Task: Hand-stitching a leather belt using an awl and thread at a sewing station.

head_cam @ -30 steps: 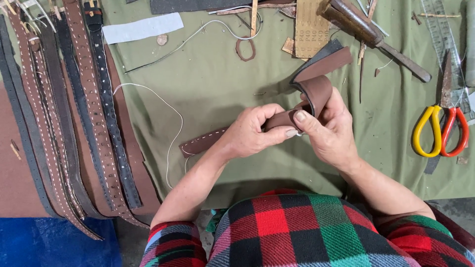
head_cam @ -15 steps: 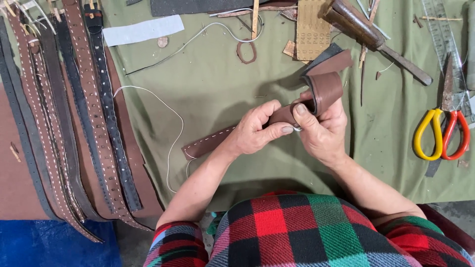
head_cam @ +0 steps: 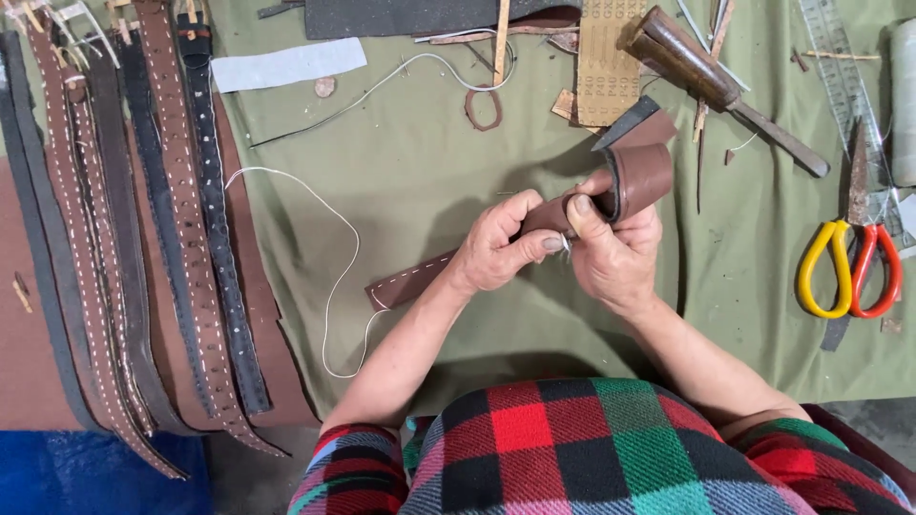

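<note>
Both hands hold a brown leather strap (head_cam: 641, 178) with white stitching along its edge, just above the green cloth (head_cam: 429, 181). My left hand (head_cam: 501, 250) pinches the strap's middle from the left. My right hand (head_cam: 615, 253) grips it from the right, thumb on top, where the strap bends up and folds over. The strap's stitched tail (head_cam: 410, 281) slants down-left onto the cloth. A white thread (head_cam: 339, 277) loops from the tail across the cloth. A small metal point shows between my thumbs; whether it is a needle is unclear.
Several stitched leather belts (head_cam: 143, 238) lie side by side at the left. Yellow and red scissors (head_cam: 849, 257) rest at the right beside a clear ruler (head_cam: 844, 86). A wooden-handled tool (head_cam: 706, 76), sandpaper (head_cam: 606, 57) and leather scraps lie at the top.
Both hands have lifted the strap slightly up and to the right, and the folded end now stands more upright. The grip is unchanged.
</note>
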